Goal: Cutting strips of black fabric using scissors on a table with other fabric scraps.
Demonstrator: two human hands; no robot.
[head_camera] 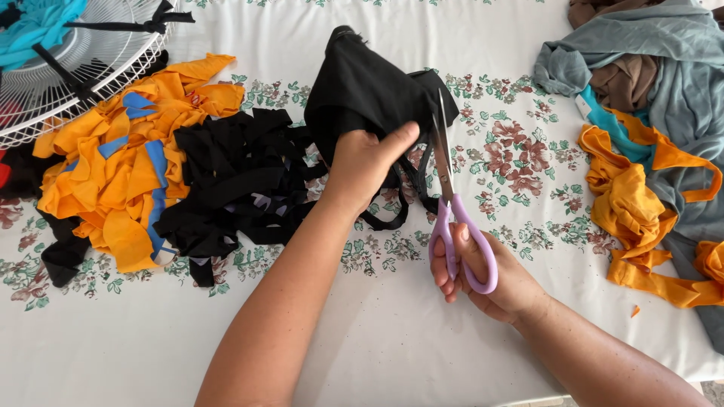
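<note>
My left hand [365, 162] grips a bunched piece of black cloth [362, 90] and holds it up over the middle of the table. Cut black strips hang from the cloth's lower edge [392, 215]. My right hand [483, 275] holds scissors with lilac handles [461, 234], fingers through the loops. The steel blades [442, 151] point away from me and meet the right edge of the black cloth, just beside my left thumb.
A heap of black strips [234, 177] and a heap of orange and blue strips [121, 166] lie at left on the flowered white tablecloth [392, 332]. A white wire fan guard [83, 56] sits at far left. Grey, brown and orange garments [656, 113] are piled at right.
</note>
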